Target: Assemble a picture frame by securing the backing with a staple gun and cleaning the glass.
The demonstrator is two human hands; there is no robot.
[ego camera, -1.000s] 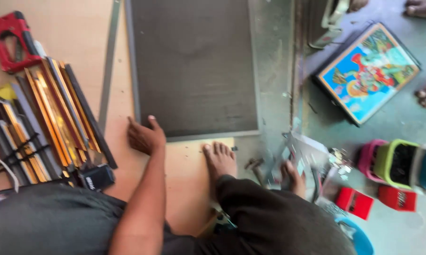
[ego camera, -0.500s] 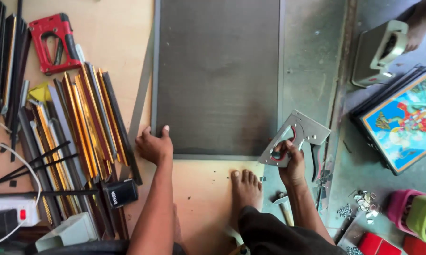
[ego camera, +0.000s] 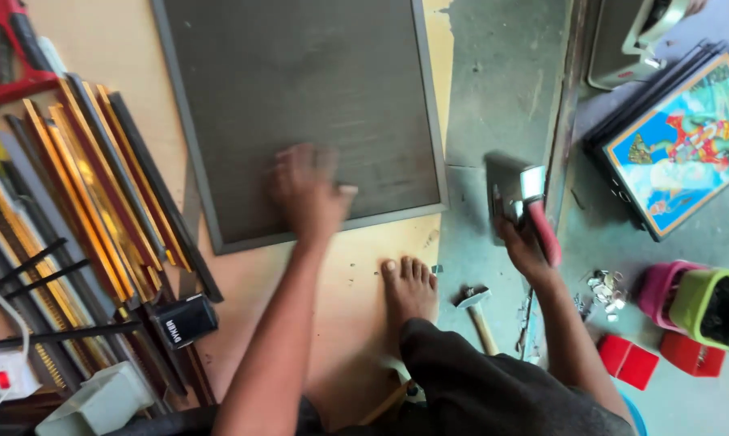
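Grey framed panel (ego camera: 300,113): flat on the board under the left hand (ego camera: 308,194), palm down, fingers spread, gripping nothing. Likely stiff, light, thin-railed; best taken by opposite frame edges. Right hand (ego camera: 526,246): closed on a red-handled metal tool (ego camera: 530,206), just beside the panel's corner. Hammer (ego camera: 477,311) below that hand; moulding strips (ego camera: 98,202) left of the left hand.

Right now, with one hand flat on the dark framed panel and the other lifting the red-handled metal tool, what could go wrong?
1. The left hand rests on the dark grey framed panel near its lower edge; if the red-handled metal tool in the right hand lands there, fingers could be struck.
2. The bare foot sits just below the panel's edge, beside a small hammer and scattered metal bits; a slip could injure it.
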